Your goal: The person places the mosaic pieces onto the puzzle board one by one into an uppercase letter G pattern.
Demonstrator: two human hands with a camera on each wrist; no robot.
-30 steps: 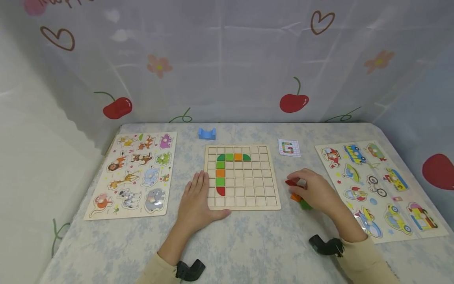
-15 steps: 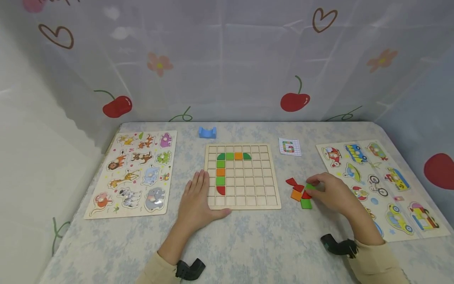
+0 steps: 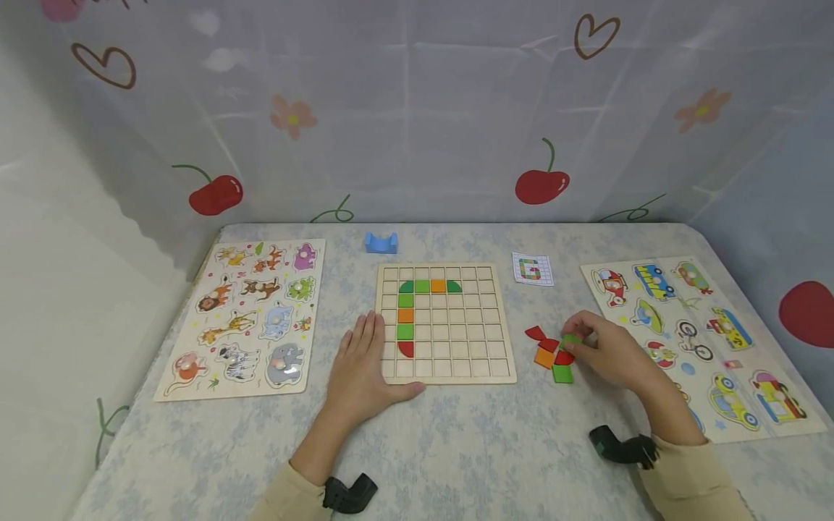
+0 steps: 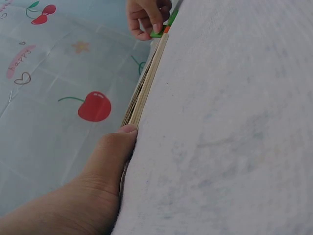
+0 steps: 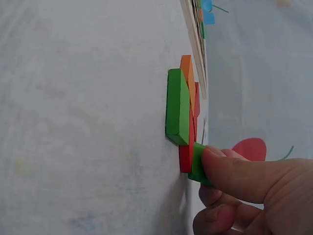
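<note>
— Where is the small green wooden tile [image 3: 571, 339] now?

— On the table [image 3: 456, 449], right of the wooden grid board [image 3: 445, 325], at the edge of the loose tile cluster [image 3: 549, 353]. The right hand [image 3: 609, 352] pinches it with thumb and fingertips.

— And the left hand [image 3: 360, 376]?

— It lies flat, fingers straight, against the board's left edge.

— What can go wrong?

— I think the fingers could drag the touching red tile [image 5: 186, 147] too. The vehicle puzzle [image 3: 697, 340] lies close behind.

Green, orange, red tiles [image 3: 551, 354]
</note>
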